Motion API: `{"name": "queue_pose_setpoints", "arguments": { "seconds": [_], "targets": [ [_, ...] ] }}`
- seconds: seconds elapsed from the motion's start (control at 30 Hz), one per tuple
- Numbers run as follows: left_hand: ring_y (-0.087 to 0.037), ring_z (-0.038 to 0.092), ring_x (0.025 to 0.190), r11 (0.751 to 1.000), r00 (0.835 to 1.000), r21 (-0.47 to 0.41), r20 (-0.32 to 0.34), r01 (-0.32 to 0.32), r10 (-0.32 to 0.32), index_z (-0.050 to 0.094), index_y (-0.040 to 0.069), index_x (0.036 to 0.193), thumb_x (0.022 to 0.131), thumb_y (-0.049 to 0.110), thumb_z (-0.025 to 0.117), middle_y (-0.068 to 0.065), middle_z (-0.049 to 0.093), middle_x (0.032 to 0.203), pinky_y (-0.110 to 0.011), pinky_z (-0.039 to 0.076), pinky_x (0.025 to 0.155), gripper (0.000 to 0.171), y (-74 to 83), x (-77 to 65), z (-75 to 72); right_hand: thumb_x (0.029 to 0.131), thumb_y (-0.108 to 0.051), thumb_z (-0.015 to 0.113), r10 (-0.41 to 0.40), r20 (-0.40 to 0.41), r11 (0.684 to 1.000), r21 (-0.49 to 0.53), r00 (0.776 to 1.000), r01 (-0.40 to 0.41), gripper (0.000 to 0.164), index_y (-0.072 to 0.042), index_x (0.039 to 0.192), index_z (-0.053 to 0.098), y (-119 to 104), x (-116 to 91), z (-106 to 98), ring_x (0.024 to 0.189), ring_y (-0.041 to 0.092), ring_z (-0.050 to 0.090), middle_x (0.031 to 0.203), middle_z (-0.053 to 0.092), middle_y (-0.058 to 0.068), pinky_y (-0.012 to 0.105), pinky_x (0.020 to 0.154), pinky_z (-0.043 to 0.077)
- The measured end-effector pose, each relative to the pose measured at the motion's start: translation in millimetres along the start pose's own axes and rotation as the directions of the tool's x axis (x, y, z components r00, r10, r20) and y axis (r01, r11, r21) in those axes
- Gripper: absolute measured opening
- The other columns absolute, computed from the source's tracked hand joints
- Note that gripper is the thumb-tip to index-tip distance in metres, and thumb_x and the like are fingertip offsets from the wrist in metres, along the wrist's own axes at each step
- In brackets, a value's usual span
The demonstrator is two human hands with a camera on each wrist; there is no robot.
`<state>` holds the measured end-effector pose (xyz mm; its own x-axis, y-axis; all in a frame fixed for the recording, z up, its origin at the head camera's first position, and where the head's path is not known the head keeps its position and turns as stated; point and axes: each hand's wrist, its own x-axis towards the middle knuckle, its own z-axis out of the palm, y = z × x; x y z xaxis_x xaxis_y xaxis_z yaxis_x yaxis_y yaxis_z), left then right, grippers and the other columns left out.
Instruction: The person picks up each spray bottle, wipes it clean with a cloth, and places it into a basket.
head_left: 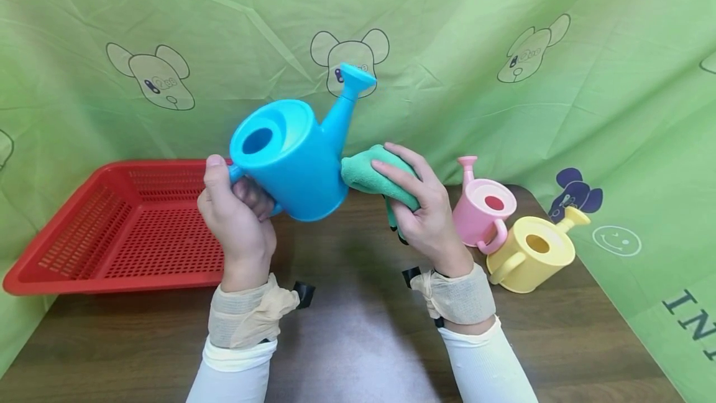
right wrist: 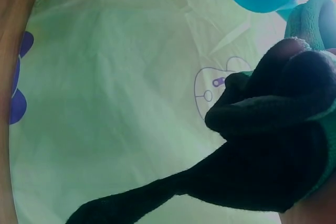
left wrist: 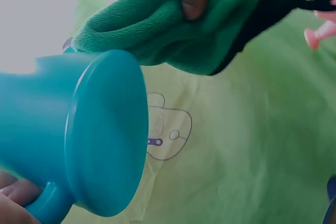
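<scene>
A blue watering can [head_left: 307,173] is held up above the table, tilted, its spout pointing up and to the right. My left hand [head_left: 240,216] grips it by the handle on its left side. In my right hand [head_left: 422,204] is a folded green cloth [head_left: 366,173], pinched between thumb and fingers, its tip right at the can's side below the spout. The left wrist view shows the can's base [left wrist: 110,135] side-on, with the green cloth [left wrist: 157,30] against its upper side. Dark trim and a strap hang from the cloth [right wrist: 252,166] in the right wrist view.
A red plastic basket [head_left: 156,282] stands on the left of the wooden table [head_left: 358,341]. To the right, a pink watering can [head_left: 472,216] and a yellow watering can [head_left: 526,266] stand side by side. A green printed curtain [head_left: 436,17] hangs behind the table.
</scene>
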<state>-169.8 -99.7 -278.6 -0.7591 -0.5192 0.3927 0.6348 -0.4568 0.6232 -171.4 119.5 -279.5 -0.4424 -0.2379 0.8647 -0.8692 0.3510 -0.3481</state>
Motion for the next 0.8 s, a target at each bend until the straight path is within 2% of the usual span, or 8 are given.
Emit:
{"name": "queue_pose_setpoints", "arguments": {
  "seconds": [0.07, 0.13, 0.23, 0.33, 0.43, 0.63, 0.73, 0.8],
  "targets": [
    [-0.01, 0.015, 0.038, 0.996, 0.997, -0.055, -0.02, 0.073, -0.075, 0.025, 0.014, 0.054, 0.096, 0.035, 0.047, 0.004, 0.019, 0.046, -0.026, 0.01, 0.037, 0.052, 2.0, 2.5, -2.7, 0.077, 0.018, 0.048, -0.007, -0.001, 1.0, -0.003, 1.0, 0.007, 0.044, 0.0, 0.113, 0.065, -1, 0, 0, 0.122, 0.036, 0.048, 0.13, 0.052, 0.025, 0.042, 0.101, 0.039],
    [-0.009, 0.016, 0.038, 0.977, 0.986, -0.144, -0.025, 0.16, -0.165, 0.026, 0.015, 0.056, 0.094, 0.036, 0.05, 0.004, 0.019, 0.046, -0.024, 0.011, 0.039, 0.05, 3.5, 6.0, -6.1, 0.076, 0.018, 0.047, -0.016, -0.001, 1.0, -0.008, 1.0, 0.016, 0.046, -0.002, 0.113, 0.066, -2, 1, 1, 0.122, 0.036, 0.048, 0.129, 0.052, 0.026, 0.04, 0.1, 0.039],
    [-0.009, 0.016, 0.037, 0.91, 0.955, -0.3, 0.005, 0.285, -0.297, 0.026, 0.016, 0.057, 0.091, 0.035, 0.054, 0.005, 0.02, 0.046, -0.023, 0.011, 0.039, 0.048, 4.5, 11.0, -11.6, 0.075, 0.019, 0.047, -0.037, 0.003, 0.999, -0.012, 0.999, 0.037, 0.048, -0.004, 0.112, 0.066, -5, 1, 4, 0.122, 0.036, 0.049, 0.128, 0.052, 0.027, 0.039, 0.099, 0.04],
    [-0.01, 0.016, 0.037, 0.837, 0.924, -0.413, 0.032, 0.36, -0.381, 0.025, 0.016, 0.056, 0.089, 0.036, 0.057, 0.005, 0.022, 0.044, -0.022, 0.012, 0.04, 0.05, 4.3, 13.9, -15.1, 0.074, 0.018, 0.046, -0.064, 0.004, 0.998, -0.009, 0.998, 0.064, 0.05, -0.006, 0.112, 0.066, -10, 0, 8, 0.122, 0.036, 0.049, 0.128, 0.052, 0.027, 0.04, 0.099, 0.04],
    [-0.011, 0.016, 0.037, 0.787, 0.901, -0.467, 0.053, 0.403, -0.43, 0.025, 0.016, 0.054, 0.089, 0.035, 0.056, 0.004, 0.022, 0.044, -0.022, 0.013, 0.04, 0.051, 4.2, 14.6, -16.5, 0.073, 0.017, 0.046, -0.104, -0.007, 0.995, -0.013, 0.995, 0.103, 0.052, -0.008, 0.113, 0.066, -11, 0, 14, 0.122, 0.036, 0.048, 0.129, 0.052, 0.026, 0.043, 0.098, 0.039],
    [-0.01, 0.017, 0.037, 0.724, 0.879, -0.532, 0.087, 0.439, -0.469, 0.025, 0.016, 0.055, 0.089, 0.027, 0.052, 0.003, 0.023, 0.045, -0.021, 0.014, 0.039, 0.045, 3.8, 14.2, -15.9, 0.074, 0.013, 0.046, -0.192, -0.073, 0.98, -0.06, 0.979, 0.188, 0.053, -0.013, 0.116, 0.067, 0, -4, 27, 0.124, 0.037, 0.045, 0.131, 0.051, 0.025, 0.049, 0.1, 0.038],
    [-0.01, 0.017, 0.037, 0.675, 0.86, -0.569, 0.122, 0.47, -0.496, 0.024, 0.016, 0.054, 0.088, 0.026, 0.05, 0.004, 0.021, 0.045, -0.021, 0.013, 0.039, 0.043, 2.3, 12.5, -13.8, 0.073, 0.013, 0.046, -0.212, -0.099, 0.976, -0.067, 0.972, 0.206, 0.055, -0.014, 0.116, 0.067, 5, -7, 30, 0.124, 0.039, 0.045, 0.131, 0.051, 0.025, 0.05, 0.101, 0.037],
    [-0.01, 0.016, 0.036, 0.633, 0.842, -0.592, 0.158, 0.499, -0.516, 0.024, 0.017, 0.053, 0.087, 0.025, 0.048, 0.004, 0.02, 0.045, -0.021, 0.012, 0.039, 0.043, 0.7, 10.8, -11.8, 0.073, 0.013, 0.044, -0.217, -0.117, 0.975, -0.074, 0.969, 0.209, 0.055, -0.013, 0.116, 0.067, 5, -6, 31, 0.124, 0.04, 0.045, 0.13, 0.051, 0.026, 0.05, 0.1, 0.037]
  ]
}}
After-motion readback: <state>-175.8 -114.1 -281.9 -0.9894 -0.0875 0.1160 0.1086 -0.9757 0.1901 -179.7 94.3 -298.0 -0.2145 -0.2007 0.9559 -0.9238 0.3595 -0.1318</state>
